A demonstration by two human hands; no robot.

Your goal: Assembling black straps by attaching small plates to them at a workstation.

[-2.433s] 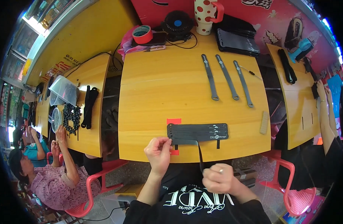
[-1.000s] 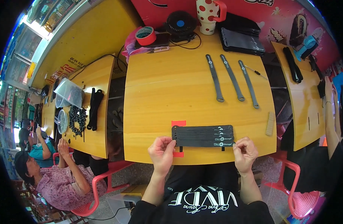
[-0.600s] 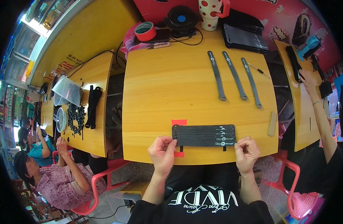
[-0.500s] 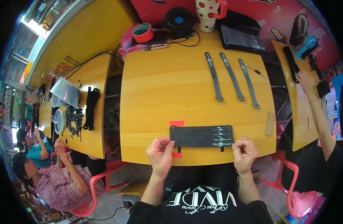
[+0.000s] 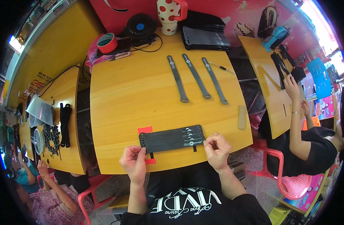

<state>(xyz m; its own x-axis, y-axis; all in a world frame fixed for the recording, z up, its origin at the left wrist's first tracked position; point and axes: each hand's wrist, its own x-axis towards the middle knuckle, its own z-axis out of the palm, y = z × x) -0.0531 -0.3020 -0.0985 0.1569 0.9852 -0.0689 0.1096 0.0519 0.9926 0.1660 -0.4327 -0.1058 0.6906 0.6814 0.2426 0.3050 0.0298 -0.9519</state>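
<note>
Dark grey straps [image 5: 168,139] lie side by side and overlapping near the front edge of the wooden table [image 5: 123,105]. They have small holes at their left ends and white print toward the right. My left hand [image 5: 133,162] is closed, its thumb and finger pinching the left end of the nearest strap. At the other end my right hand [image 5: 218,150] pinches the same strap's corner. Red tape [image 5: 145,129] shows behind the straps' left end, with another red piece [image 5: 151,161] in front. A short black strip [image 5: 194,149] pokes out below the straps' right part.
Three single straps [image 5: 196,77] lie farther back, beside a thin tool [image 5: 222,68]. A wooden strip [image 5: 242,117] sits at the right. Along the back stand a tape roll [image 5: 106,43], fan [image 5: 140,28], spotted tumbler [image 5: 168,17] and strap stack [image 5: 207,36]. Co-workers sit at both sides.
The whole view has swung, so the table and everything on it sit farther left in the picture. Both my hands stay pinched at the strap's two ends.
</note>
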